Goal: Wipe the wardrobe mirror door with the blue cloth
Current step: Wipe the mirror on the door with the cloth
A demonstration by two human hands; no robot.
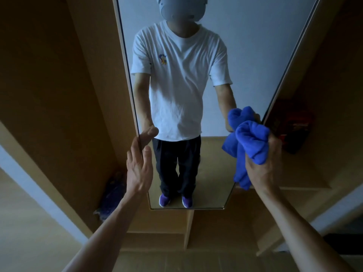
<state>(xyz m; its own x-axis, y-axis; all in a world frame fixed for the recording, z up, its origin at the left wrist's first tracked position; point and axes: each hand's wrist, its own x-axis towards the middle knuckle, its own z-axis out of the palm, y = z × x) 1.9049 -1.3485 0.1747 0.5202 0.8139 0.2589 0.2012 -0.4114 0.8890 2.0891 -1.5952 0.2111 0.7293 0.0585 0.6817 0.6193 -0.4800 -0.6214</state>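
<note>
Head camera up, and I was looking straight at the mirror [255, 55], a tall pane in a thin frame [128, 75] set between brown wardrobe panels [59, 85].

The right grip [265, 163] was low on the right side of the glass, fingers curled tight round the cloth [252, 140]. The cloth was bunched into a fat blue wad above the fist, with a tail hanging down beside the wrist toward the mirror's lower right corner. Its top folds met their own reflection close to the right edge. It looked to be touching the glass there, though I could not be sure of the contact.

Over on the other side, the left grip [139, 165] was wide open, fingers straight and together, thumb a little apart. It was held edge-on at the mirror's left edge, and the fingertips met their reflection right at that edge. It held nothing.

In the glass I saw a white T-shirt [180, 75], dark trousers [176, 163] and purple shoes [165, 199], with both arms reaching forward.

Low beside the left panel lay a dark purple bundle [113, 195], too dim for me to name. Past the mirror's right edge, against the wood, sat a red and black object [292, 126], just as blurred.
</note>
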